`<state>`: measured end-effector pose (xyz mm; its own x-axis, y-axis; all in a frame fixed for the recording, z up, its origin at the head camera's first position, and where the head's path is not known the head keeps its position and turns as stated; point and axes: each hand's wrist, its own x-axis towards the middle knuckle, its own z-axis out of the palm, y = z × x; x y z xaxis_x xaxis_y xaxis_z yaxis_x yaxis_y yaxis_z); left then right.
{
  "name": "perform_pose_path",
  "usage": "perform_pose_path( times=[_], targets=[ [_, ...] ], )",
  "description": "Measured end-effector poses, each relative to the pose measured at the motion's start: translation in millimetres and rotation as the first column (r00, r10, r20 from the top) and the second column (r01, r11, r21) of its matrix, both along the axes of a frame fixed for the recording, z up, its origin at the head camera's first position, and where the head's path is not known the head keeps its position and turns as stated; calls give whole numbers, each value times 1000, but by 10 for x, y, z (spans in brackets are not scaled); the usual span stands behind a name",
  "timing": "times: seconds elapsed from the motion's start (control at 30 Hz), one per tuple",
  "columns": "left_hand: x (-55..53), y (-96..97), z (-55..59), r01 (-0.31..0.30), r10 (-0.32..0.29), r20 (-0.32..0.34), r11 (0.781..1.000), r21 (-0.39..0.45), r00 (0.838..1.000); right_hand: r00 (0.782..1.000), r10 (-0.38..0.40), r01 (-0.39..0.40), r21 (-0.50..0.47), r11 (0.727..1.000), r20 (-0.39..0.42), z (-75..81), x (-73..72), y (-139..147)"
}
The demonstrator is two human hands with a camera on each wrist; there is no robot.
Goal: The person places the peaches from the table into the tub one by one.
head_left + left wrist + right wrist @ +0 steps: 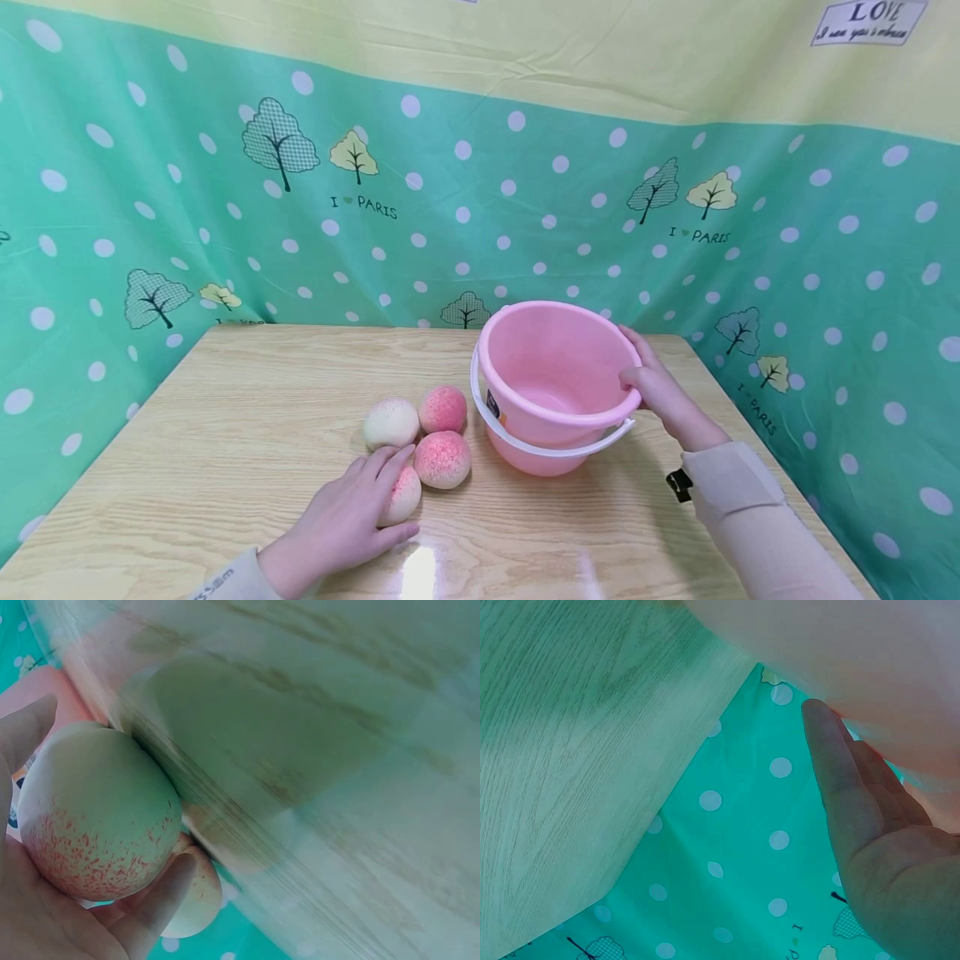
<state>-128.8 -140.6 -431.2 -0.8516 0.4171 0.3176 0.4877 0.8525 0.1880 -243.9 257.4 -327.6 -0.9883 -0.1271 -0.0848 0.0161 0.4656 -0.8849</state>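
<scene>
My left hand [348, 512] holds a peach [101, 814], white with red speckles, at the near left of a small cluster. In the left wrist view its thumb and fingers lie around both sides of that fruit. Three more peaches sit close by: a pale one [392, 422], a deep pink one [442, 409] and a speckled one [442, 460]. Right of them is a pink bucket [558, 317], its mouth tilted toward me. My right hand [660, 387] grips the bucket's right rim, thumb over the edge and fingers along the outside.
The bucket's white handle [555, 451] hangs down around its near side. Everything is on a light wooden table [247, 417]. A green and yellow curtain [465, 192] with dots and trees hangs behind the table and along both sides.
</scene>
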Motion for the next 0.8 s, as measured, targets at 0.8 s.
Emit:
perform_pose_path(
  times=[0.8],
  targets=[
    [-27,-32,-21,51,-51,-24,999,3,998,1000,0,0,-3,1000,-2,5,10,-4]
  ],
)
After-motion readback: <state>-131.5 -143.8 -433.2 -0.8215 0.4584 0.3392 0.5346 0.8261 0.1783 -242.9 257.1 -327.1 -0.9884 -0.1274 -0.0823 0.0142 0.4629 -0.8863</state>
